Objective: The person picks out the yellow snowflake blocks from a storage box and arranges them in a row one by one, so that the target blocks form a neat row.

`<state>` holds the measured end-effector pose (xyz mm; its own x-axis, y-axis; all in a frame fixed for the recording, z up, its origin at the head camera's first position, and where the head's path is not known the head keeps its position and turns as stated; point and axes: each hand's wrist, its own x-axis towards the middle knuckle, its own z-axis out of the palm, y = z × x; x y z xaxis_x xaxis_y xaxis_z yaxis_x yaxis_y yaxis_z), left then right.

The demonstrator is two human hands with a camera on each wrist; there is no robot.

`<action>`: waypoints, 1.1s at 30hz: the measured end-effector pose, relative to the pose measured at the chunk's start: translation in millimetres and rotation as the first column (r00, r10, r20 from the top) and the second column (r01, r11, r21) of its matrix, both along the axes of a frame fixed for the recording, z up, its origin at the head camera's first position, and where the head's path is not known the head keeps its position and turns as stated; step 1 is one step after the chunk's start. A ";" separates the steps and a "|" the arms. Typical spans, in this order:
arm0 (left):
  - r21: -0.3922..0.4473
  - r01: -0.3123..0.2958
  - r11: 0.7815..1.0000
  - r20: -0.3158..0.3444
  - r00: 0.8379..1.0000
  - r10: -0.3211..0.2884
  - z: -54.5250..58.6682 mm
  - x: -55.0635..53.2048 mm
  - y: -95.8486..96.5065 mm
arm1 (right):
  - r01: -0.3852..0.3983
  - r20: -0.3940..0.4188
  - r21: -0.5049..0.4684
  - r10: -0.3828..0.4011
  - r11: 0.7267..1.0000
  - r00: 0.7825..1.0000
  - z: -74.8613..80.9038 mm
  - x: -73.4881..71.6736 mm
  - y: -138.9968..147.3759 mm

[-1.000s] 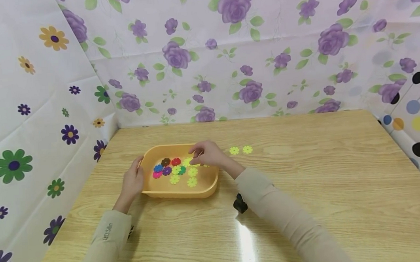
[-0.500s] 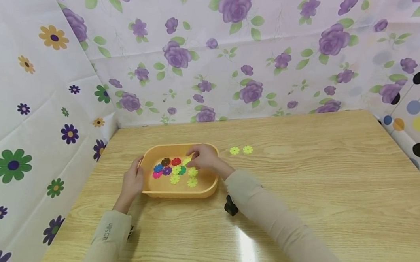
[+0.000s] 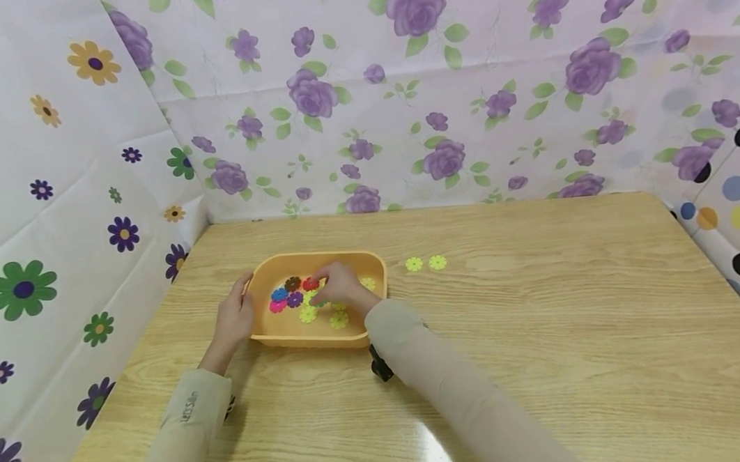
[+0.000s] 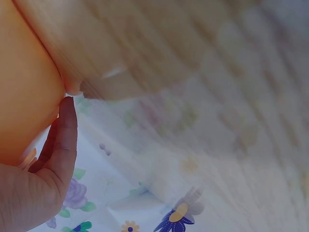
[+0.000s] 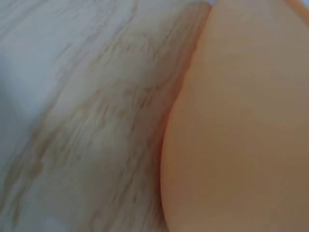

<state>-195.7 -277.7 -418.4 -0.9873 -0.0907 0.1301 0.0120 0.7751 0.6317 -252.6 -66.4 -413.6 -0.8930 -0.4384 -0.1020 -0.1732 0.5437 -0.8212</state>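
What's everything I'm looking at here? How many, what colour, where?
Table: one, wood-coloured, beneath.
Basin: one, orange, on table.
Blue disc, pink disc, purple disc, brown disc, red disc: one each, basin.
Green disc: one, mostly hidden, basin.
Yellow discs: several, some hidden, basin.
Loose discs: two, yellow, right of basin.
Sheets: three, pale, patterned, behind and both sides.
Dark objects: two, partly hidden, beside the sleeves.
Left hand: one, holding basin's left end.
Right hand: one, inside basin.
Sleeves: two, beige, on both arms.

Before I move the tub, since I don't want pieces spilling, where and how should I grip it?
Probably grip the tub by its raised walls at both short ends, coming from left and right: it sits flat, and the left hand holds one such end.
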 end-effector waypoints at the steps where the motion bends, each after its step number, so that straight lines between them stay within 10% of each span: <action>1: -0.002 0.000 1.000 -0.004 1.000 0.000 -0.2 -0.5 0.3 | 0.005 0.002 0.015 -0.005 1.000 1.000 -0.4 -0.1 -2.0; 33: 0.000 0.003 1.000 -0.014 1.000 -0.003 0.9 -0.9 1.0 | 0.031 -0.057 0.295 -0.015 0.955 0.998 -12.3 -1.7 -17.9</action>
